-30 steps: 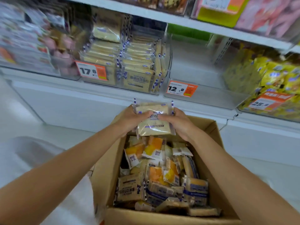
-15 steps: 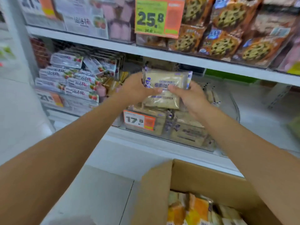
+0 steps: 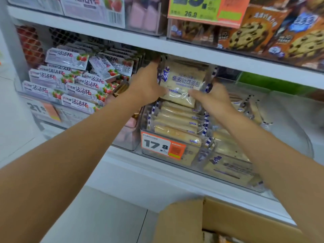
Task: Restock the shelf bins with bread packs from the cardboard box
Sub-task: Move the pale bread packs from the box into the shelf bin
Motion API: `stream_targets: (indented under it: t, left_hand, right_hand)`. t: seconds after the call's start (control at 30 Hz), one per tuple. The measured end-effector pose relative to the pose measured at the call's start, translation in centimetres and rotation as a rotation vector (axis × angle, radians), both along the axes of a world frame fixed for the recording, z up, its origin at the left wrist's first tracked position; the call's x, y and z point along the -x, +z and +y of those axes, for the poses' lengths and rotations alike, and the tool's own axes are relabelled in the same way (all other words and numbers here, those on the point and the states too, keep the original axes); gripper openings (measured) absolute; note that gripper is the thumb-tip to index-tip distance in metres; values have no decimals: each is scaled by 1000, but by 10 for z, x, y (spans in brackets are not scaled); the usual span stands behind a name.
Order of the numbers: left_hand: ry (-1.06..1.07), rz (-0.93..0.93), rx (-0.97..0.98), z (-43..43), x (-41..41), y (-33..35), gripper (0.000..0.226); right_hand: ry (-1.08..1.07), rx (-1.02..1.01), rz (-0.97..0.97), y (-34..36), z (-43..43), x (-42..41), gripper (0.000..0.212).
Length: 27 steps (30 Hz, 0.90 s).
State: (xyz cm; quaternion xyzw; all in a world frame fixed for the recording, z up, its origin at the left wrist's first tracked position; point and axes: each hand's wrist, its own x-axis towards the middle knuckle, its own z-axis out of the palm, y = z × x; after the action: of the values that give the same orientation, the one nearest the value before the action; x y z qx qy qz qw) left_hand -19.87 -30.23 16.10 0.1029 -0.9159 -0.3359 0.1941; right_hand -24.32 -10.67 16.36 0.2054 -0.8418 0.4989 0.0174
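A clear bread pack (image 3: 183,83) with purple print is held between both hands at the top of a clear shelf bin (image 3: 158,156). My left hand (image 3: 146,85) grips its left edge, thumb on the front. My right hand (image 3: 213,99) grips the lower right corner. The pack sits above several like packs (image 3: 175,123) stacked in the bin, just under the upper shelf board. The cardboard box (image 3: 219,220) shows only its near rim and flap at the bottom right; its contents are mostly out of view.
A 17.8 price tag (image 3: 163,146) is on the bin's front. Strawberry snack boxes (image 3: 73,81) fill the bin to the left. A second bread bin (image 3: 233,165) and a nearly bare clear bin (image 3: 291,116) lie to the right. Cookie packs (image 3: 273,30) stand on the shelf above.
Both hands lifted the bread pack out of the cardboard box and carried it up and forward into the top of the 17.8 bin. The view rose from the box to the shelf.
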Motion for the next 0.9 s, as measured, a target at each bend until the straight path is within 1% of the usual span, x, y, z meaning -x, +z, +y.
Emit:
stream_targets:
  t: [0.03,0.07,0.1,0.13,0.17,0.2,0.23,0.27,0.37,0.43,0.5,0.63,0.73,0.9]
  left_hand:
    - [12,-3,17,0,0,0,81]
    - [8,-11,31,0,0,0,90]
    - [-10,-16,32,-1,0,1,98]
    - [-34,-16,25,-1,-1,3,105]
    - [-54,-27,8,-2,-2,4,111]
    - [-72,-43,-3,-3,-3,5,115]
    - [-84,-64,-15,-4,-3,5,119]
    - [-99,-81,-23,-6,-3,5,122]
    - [-195,-128,-50,-9,-4,5,134]
    - [-228,-153,-68,-14,-3,7,130]
    - [-205,-165,-74,-17,0,8,124]
    - [-179,-151,-47,-14,2,9,131]
    - [-130,-153,35,-9,-3,12,123]
    - [-21,-189,204,4,-23,17,97]
  right_hand:
    - [-7,1,2,-2,1,-1,18]
    - [-20,-7,2,-5,3,-1,21]
    - [-42,-21,25,-9,5,-1,46]
    - [-67,-41,43,-12,8,-4,78]
    - [-80,-45,66,-15,12,-7,102]
    - [-73,-47,109,-18,15,-9,115]
    - [-54,-52,149,-20,17,-12,119]
    - [-44,-66,185,-22,18,-13,118]
    - [-16,-113,235,-23,18,-12,103]
    - [-8,-125,229,-22,17,-11,97]
    - [-6,-135,229,-21,16,-8,95]
    - [-6,-131,237,-23,15,-7,94]
    - [25,-138,216,-21,17,-10,96]
    - [72,-96,149,-14,23,-20,99]
